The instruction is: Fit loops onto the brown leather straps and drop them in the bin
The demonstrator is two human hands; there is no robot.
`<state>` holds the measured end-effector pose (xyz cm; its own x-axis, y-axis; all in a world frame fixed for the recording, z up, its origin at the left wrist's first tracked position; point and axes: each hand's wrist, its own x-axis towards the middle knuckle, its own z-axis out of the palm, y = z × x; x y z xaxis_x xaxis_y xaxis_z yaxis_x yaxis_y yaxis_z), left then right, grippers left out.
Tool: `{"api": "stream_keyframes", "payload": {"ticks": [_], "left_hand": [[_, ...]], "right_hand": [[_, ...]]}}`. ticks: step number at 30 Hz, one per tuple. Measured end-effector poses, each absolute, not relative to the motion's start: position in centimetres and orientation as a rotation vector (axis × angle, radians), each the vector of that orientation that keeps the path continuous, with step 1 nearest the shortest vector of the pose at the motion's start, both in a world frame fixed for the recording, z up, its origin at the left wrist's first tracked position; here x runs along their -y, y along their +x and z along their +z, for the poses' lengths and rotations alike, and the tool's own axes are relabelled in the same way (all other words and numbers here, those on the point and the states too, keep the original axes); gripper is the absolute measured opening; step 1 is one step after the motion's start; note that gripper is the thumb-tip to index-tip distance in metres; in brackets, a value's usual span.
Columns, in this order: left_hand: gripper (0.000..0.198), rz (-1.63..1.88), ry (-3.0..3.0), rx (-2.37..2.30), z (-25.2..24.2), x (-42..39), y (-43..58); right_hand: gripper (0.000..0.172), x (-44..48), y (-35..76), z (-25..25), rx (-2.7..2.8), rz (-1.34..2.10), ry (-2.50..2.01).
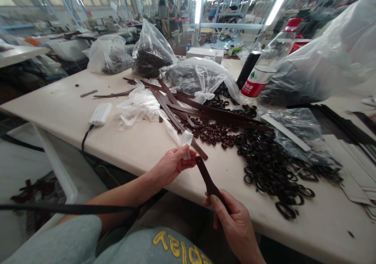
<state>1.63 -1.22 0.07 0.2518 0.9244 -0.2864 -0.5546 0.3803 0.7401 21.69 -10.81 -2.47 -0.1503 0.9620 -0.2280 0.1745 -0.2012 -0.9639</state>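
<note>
Just over the table's front edge, my left hand (pixel 173 164) pinches a small piece of whitish translucent film (pixel 186 138) between thumb and fingers. My right hand (pixel 232 215) is closed around a dark brown leather strap (pixel 205 176), thumb on top. The strap points up and left, its rounded end with a small hole close to my left fingertips. Beyond my left hand lie long brown strips (pixel 173 109) and a crumpled heap of white film (pixel 139 103). Small brown loops (pixel 213 131) are piled behind the strap.
Black loops (pixel 267 162) spread across the table's right side. Farther back stand filled plastic bags (pixel 152 54), a red-capped bottle (pixel 264 66) and a black cylinder (pixel 248 69). A white box-shaped device (pixel 100 114) with a black cable sits at the left. Pale flat pieces (pixel 348 172) lie far right.
</note>
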Motion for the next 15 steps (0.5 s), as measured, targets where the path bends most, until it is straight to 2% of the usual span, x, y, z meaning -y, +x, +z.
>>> {"api": "stream_keyframes", "payload": {"ticks": [6, 15], "left_hand": [[0.044, 1.116, 0.528, -0.736, 0.62, 1.38, 1.95], [0.049, 1.099, 0.543, -0.77, 0.29, 1.47, 2.18]], "right_hand": [[0.042, 11.11, 21.09, -2.28, 1.521, 1.302, -1.447], [0.037, 11.0, 20.81, -2.35, 1.609, 1.204, -1.435]]}}
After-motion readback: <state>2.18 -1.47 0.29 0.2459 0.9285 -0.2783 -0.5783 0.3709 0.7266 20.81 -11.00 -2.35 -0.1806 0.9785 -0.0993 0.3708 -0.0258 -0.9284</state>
